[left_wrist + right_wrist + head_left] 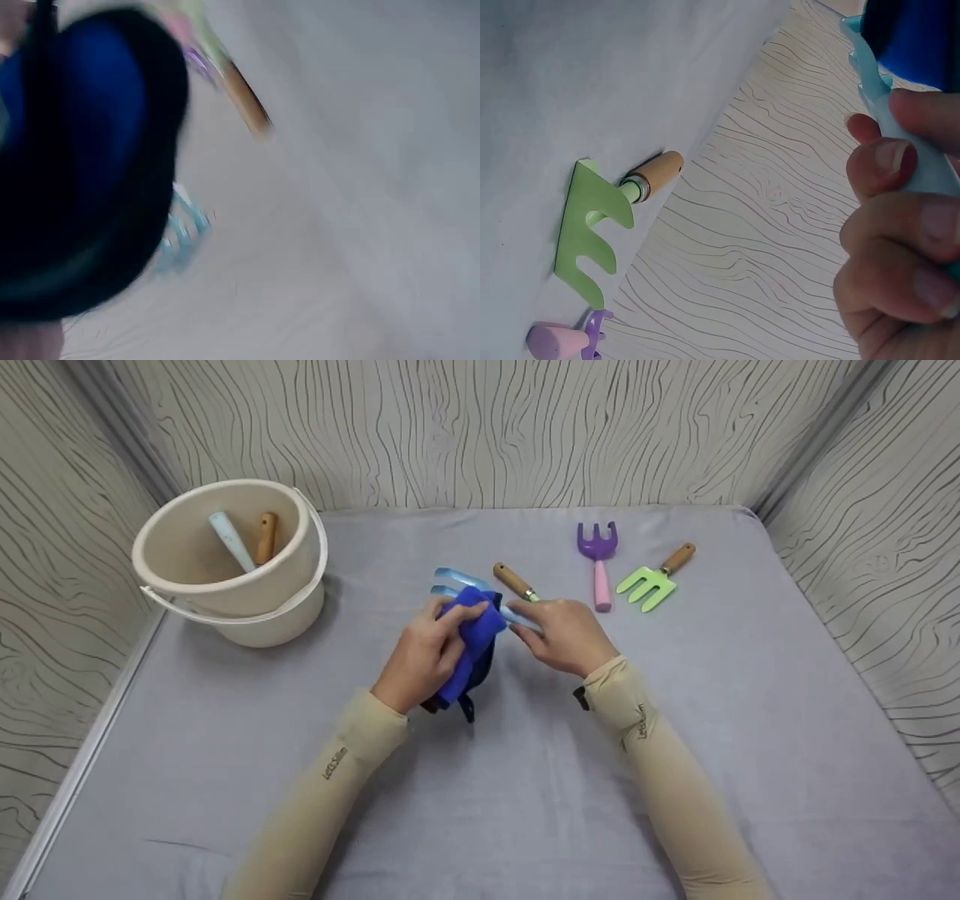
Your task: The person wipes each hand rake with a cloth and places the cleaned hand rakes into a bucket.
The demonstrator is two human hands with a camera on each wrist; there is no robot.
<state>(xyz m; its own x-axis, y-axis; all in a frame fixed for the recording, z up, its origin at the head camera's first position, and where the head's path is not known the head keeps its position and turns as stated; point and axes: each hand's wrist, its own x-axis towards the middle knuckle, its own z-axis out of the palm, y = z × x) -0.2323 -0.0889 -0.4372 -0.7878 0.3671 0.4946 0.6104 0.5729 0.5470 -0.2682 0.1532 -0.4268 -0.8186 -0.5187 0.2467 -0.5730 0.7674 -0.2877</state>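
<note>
"What is in hand?"
"A bright-blue, black-edged piece of fabric [474, 646], folded across a light-blue hand rake [516, 617] with curved, glossy tines, near the worktop's middle."

"And the setting?"
"A worktop [525, 810] covered in creased grey cloth, before pale walls [487, 435] patterned with dark wood-grain lines."

"The hands?"
"The left hand [430, 649] pinches the fabric; the right hand [568, 636] curls round the rake's smooth handle, forearms angled inward."
</note>
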